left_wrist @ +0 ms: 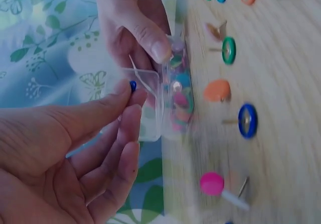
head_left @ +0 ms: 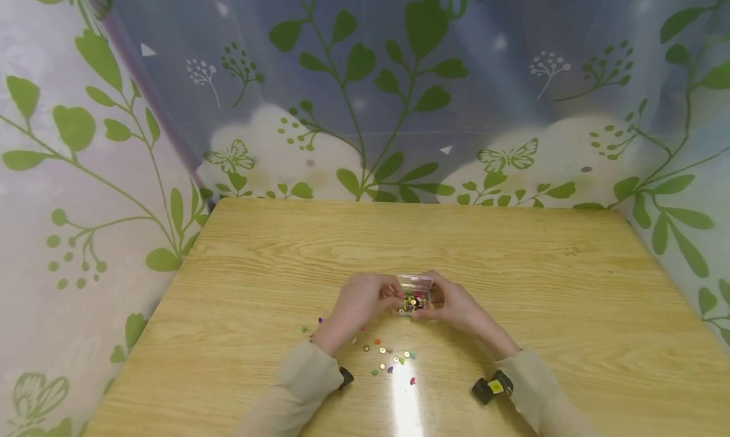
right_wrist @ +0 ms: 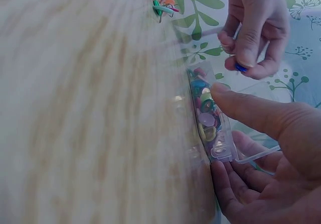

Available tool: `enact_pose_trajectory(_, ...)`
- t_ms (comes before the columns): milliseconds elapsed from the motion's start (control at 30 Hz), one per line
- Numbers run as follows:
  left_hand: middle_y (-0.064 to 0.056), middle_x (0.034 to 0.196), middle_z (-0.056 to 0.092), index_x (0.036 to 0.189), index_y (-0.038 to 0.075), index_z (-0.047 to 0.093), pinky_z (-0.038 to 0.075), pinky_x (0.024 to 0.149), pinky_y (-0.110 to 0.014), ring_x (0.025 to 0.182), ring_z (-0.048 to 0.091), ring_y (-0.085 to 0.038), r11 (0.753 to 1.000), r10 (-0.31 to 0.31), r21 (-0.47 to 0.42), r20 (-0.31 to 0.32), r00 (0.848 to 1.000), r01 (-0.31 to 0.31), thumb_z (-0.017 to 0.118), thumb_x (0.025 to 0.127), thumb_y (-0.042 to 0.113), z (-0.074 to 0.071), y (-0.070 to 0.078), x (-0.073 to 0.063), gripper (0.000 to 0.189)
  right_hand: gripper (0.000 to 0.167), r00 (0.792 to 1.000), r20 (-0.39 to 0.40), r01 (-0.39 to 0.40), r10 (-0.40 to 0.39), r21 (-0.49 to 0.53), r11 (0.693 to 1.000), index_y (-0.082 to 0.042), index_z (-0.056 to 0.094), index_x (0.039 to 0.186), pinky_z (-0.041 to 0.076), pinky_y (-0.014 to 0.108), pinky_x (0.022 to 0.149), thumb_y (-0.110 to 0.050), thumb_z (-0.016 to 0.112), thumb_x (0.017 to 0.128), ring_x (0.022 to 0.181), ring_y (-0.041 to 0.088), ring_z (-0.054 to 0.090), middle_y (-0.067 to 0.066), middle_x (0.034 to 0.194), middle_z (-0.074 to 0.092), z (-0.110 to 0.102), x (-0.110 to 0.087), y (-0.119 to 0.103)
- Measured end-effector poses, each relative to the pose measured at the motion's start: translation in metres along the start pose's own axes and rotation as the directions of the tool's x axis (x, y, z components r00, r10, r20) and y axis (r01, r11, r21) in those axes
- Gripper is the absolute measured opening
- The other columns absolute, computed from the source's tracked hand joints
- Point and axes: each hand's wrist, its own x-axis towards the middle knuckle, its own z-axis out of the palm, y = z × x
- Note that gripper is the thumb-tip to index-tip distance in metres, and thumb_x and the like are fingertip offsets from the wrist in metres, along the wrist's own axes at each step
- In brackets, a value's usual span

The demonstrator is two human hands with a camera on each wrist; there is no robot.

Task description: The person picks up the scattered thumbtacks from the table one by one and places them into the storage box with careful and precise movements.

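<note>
Pinching a blue pushpin (left_wrist: 132, 86) in the left hand (head_left: 356, 307), just beside the open clear box (head_left: 413, 294) the right hand (head_left: 456, 307) is gripping.

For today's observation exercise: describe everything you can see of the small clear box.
The small clear box looks like transparent plastic, with its hinged lid open. It sits on the wooden table, filled with colourful thumbtacks. The right hand steadies it, thumb on its edge. The left hand pinches a blue pin above it.
</note>
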Motion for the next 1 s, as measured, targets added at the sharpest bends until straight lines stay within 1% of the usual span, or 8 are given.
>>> enact_pose_trajectory(133, 0.004, 0.091, 0.077, 0.093, 0.022, 0.075, 0.052, 0.069, -0.024, 0.077, 0.069, -0.007, 1.000, 0.005, -0.009, 0.001, 1.000, -0.005, 0.075, 0.091, 0.024, 0.003, 0.000, 0.001, 0.003, 0.065, 1.000, 0.000, 0.005, -0.005, 0.001, 1.000, -0.009, 0.054, 0.136, 0.055, 0.047, 0.092, -0.018, 0.086, 0.080, 0.103, 0.028, 0.067, 0.015, 0.120, 0.067, 0.000, 0.000, 0.000)
enact_pose_trajectory(267, 0.004, 0.098, 0.076, 0.098, 0.021, 0.076, 0.053, 0.069, -0.027, 0.079, 0.070, -0.010, 0.999, -0.033, -0.016, -0.010, 0.999, 0.033, 0.072, 0.095, 0.023, -0.001, -0.005, -0.003, 0.006, 0.066, 1.000, 0.002, 0.001, -0.001, 0.009, 1.000, -0.009, 0.054, 0.137, 0.055, 0.047, 0.092, -0.018, 0.087, 0.080, 0.104, 0.028, 0.067, 0.015, 0.121, 0.067, 0.000, 0.000, -0.001)
enact_pose_trajectory(367, 0.004, 0.101, 0.076, 0.100, 0.020, 0.076, 0.054, 0.067, -0.027, 0.080, 0.070, -0.011, 0.998, -0.065, -0.008, -0.030, 0.997, 0.065, 0.070, 0.096, 0.024, -0.011, -0.012, -0.007, 0.008, 0.066, 1.000, 0.000, -0.005, 0.005, 0.007, 1.000, -0.008, 0.054, 0.136, 0.056, 0.047, 0.092, -0.018, 0.087, 0.080, 0.104, 0.029, 0.067, 0.016, 0.120, 0.067, 0.000, 0.000, -0.001)
enact_pose_trajectory(467, 0.004, 0.101, 0.076, 0.099, 0.020, 0.075, 0.054, 0.068, -0.027, 0.080, 0.069, -0.011, 0.994, -0.108, 0.002, -0.055, 0.993, 0.108, 0.071, 0.096, 0.025, -0.023, -0.023, -0.013, 0.007, 0.067, 1.000, -0.004, -0.014, 0.014, -0.004, 1.000, -0.008, 0.054, 0.136, 0.055, 0.048, 0.092, -0.019, 0.087, 0.079, 0.105, 0.030, 0.067, 0.016, 0.120, 0.067, 0.001, 0.000, -0.001)
enact_pose_trajectory(633, 0.006, 0.093, 0.074, 0.092, 0.020, 0.074, 0.054, 0.070, -0.032, 0.079, 0.068, -0.012, 0.982, -0.184, 0.033, -0.088, 0.979, 0.188, 0.076, 0.092, 0.024, -0.044, -0.045, -0.030, 0.004, 0.068, 1.000, -0.007, -0.025, 0.025, -0.008, 1.000, -0.008, 0.054, 0.136, 0.054, 0.050, 0.093, -0.020, 0.088, 0.078, 0.106, 0.031, 0.067, 0.016, 0.120, 0.068, 0.002, 0.000, -0.001)
enact_pose_trajectory(800, 0.009, 0.084, 0.070, 0.084, 0.021, 0.073, 0.052, 0.072, -0.034, 0.080, 0.065, -0.011, 0.966, -0.249, 0.061, -0.044, 0.968, 0.251, 0.078, 0.089, 0.020, -0.054, -0.062, -0.047, 0.008, 0.070, 1.000, -0.010, -0.025, 0.024, -0.008, 1.000, -0.007, 0.053, 0.137, 0.055, 0.050, 0.093, -0.020, 0.088, 0.078, 0.105, 0.031, 0.067, 0.016, 0.120, 0.068, 0.002, 0.000, -0.001)
enact_pose_trajectory(867, 0.009, 0.082, 0.069, 0.083, 0.021, 0.072, 0.051, 0.073, -0.033, 0.079, 0.063, -0.010, 0.963, -0.260, 0.061, -0.029, 0.965, 0.262, 0.080, 0.088, 0.018, -0.054, -0.068, -0.051, 0.009, 0.070, 0.999, -0.012, -0.030, 0.030, -0.010, 1.000, -0.007, 0.053, 0.137, 0.055, 0.050, 0.093, -0.020, 0.088, 0.078, 0.106, 0.031, 0.067, 0.016, 0.120, 0.068, 0.002, 0.000, -0.002)
enact_pose_trajectory(1000, 0.009, 0.078, 0.067, 0.081, 0.021, 0.071, 0.048, 0.068, -0.031, 0.073, 0.058, -0.009, 0.958, -0.275, 0.079, -0.021, 0.961, 0.276, 0.082, 0.085, 0.019, -0.052, -0.074, -0.055, 0.011, 0.070, 0.999, -0.011, -0.035, 0.035, -0.006, 0.999, -0.008, 0.053, 0.138, 0.054, 0.050, 0.094, -0.021, 0.088, 0.078, 0.108, 0.032, 0.066, 0.016, 0.122, 0.067, 0.003, 0.000, -0.002)
